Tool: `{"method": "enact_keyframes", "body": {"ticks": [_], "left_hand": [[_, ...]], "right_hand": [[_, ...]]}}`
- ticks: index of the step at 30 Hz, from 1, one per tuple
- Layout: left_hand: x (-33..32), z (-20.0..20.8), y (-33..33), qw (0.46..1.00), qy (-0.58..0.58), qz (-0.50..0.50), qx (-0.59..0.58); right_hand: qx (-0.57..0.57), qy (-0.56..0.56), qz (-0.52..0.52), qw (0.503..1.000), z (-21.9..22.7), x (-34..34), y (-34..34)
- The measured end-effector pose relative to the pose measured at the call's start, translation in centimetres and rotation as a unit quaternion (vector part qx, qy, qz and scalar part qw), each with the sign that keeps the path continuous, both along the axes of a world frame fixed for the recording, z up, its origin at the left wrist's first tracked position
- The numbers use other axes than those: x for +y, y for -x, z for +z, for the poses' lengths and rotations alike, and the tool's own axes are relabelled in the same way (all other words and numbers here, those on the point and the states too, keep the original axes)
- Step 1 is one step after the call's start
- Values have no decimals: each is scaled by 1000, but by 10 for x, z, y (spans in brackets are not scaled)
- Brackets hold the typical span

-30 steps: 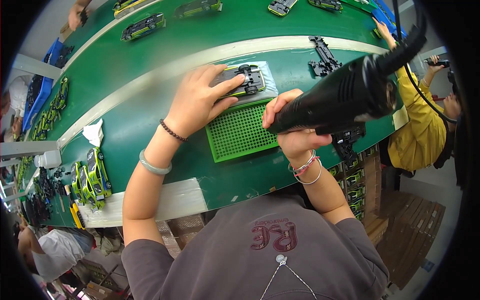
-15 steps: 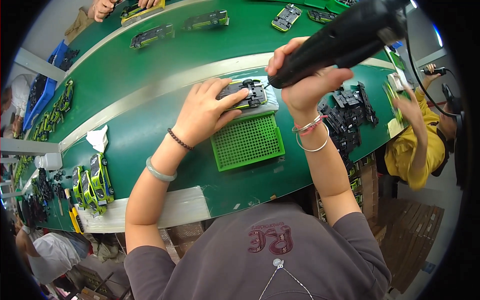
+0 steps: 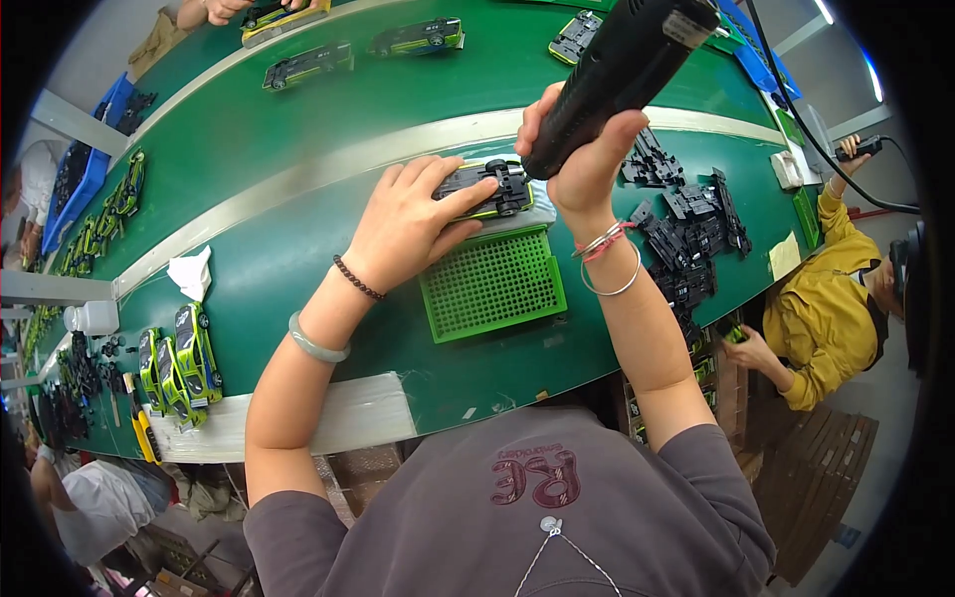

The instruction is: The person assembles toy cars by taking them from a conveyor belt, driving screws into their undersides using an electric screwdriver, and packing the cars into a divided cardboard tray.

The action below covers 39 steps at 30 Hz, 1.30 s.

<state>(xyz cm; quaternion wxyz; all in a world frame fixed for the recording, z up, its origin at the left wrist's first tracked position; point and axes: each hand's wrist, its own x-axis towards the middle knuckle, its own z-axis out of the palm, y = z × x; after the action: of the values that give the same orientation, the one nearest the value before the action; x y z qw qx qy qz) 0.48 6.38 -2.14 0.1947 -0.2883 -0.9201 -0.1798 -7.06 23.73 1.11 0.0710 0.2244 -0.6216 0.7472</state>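
Note:
Upside down on a light pad (image 3: 543, 211) lies a toy car (image 3: 510, 199), its black underside and wheels up and a yellow-green edge showing. My left hand (image 3: 408, 214) is closed over it, fingers across the far side and thumb on the underside. In my right hand (image 3: 587, 164) is a black electric screwdriver (image 3: 629, 80), tilted with its lower end at the car's right end. The bit's tip is hidden. Just nearer to me stands a green perforated basket (image 3: 502, 330).
Black plastic chassis parts (image 3: 696, 224) are heaped right of my right forearm. Green toy cars (image 3: 194, 353) stand at left, near a yellow-handled tool (image 3: 147, 435). Upturned cars (image 3: 416, 38) lie on the far green belt. A co-worker in yellow (image 3: 826, 318) sits at right.
My right hand has brought the screwdriver left and more upright, its lower end now at the car. My left hand stays put. The co-worker's near hand has dropped to the table edge.

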Motion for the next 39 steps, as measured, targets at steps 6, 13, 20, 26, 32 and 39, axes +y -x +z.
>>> {"method": "enact_keyframes", "body": {"ticks": [6, 13, 20, 26, 32, 39], "left_hand": [[0, 0, 1, 1000, -1, -1, 1], [1, 0, 0, 1000, -2, -6, -2], [-3, -3, 2, 1000, -4, -3, 0], [-1, -3, 1, 1000, -8, -4, 6], [-1, -3, 0, 1000, -11, 0, 1], [-1, -4, 1, 1000, -6, 4, 9]], "right_hand": [[12, 66, 8, 998, -5, -9, 3], [30, 35, 24, 999, -5, -7, 5], [12, 65, 21, 998, 5, -1, -7], [-41, 210, 87, 973, -12, 27, -74], [-42, 188, 61, 979, -28, 31, -81], [-67, 187, 70, 978, -36, 27, -81]]}}
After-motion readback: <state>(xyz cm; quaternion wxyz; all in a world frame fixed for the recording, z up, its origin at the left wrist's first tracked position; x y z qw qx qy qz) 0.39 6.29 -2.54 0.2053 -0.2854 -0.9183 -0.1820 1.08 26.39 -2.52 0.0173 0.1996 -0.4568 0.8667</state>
